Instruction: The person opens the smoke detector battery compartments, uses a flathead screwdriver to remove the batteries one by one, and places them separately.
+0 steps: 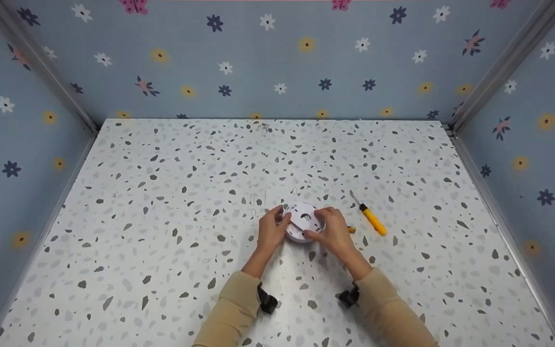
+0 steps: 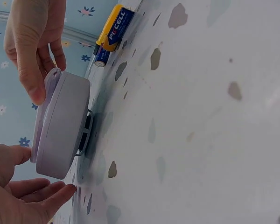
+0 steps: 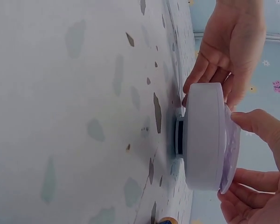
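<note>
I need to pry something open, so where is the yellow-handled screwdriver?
In the head view, the screwdriver lies on the table, just right of the right hand.

1. My left wrist view shows a yellow and blue battery [image 2: 111, 33] lying on the table at about 11 o'clock; its label reads "PKCELL".
2. I can read nothing else.

A round white plastic disc-shaped device [image 3: 204, 135] sits on the speckled white tabletop [image 3: 74, 116]. The right hand [image 3: 259, 186] pinches its outer rim, while the left hand [image 3: 228, 51] holds its far edge.
</note>
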A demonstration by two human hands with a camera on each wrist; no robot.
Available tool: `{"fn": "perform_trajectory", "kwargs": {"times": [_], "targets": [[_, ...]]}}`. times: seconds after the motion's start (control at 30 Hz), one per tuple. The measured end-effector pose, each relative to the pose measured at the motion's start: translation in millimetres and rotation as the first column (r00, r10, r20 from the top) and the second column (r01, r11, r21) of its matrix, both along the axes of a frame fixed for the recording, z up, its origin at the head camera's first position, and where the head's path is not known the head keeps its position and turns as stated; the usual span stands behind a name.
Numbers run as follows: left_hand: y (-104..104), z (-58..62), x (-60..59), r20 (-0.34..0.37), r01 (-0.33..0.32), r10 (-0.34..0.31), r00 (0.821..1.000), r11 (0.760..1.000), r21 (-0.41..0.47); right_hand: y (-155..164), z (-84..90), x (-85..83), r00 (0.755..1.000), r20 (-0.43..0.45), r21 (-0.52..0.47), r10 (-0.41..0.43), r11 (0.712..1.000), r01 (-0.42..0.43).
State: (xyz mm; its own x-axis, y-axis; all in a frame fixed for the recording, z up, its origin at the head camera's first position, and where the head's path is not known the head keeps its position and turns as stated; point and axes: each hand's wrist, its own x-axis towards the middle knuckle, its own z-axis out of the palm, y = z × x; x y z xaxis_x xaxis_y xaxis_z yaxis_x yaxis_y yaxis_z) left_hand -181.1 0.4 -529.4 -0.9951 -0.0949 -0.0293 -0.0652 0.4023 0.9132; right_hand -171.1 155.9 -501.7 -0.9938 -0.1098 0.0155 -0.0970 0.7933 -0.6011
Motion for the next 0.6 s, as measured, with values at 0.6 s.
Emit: {"fn": "perform_trajectory", "kwargs": {"times": [0.6], "targets": [[0.1,-1.5,-0.8,-0.012,0.004,-0.004,1.000,1.000,0.017,-3.7,-6.9,1.6,0.994,-0.106,0.049,0.039,0.998,-0.034]]}}
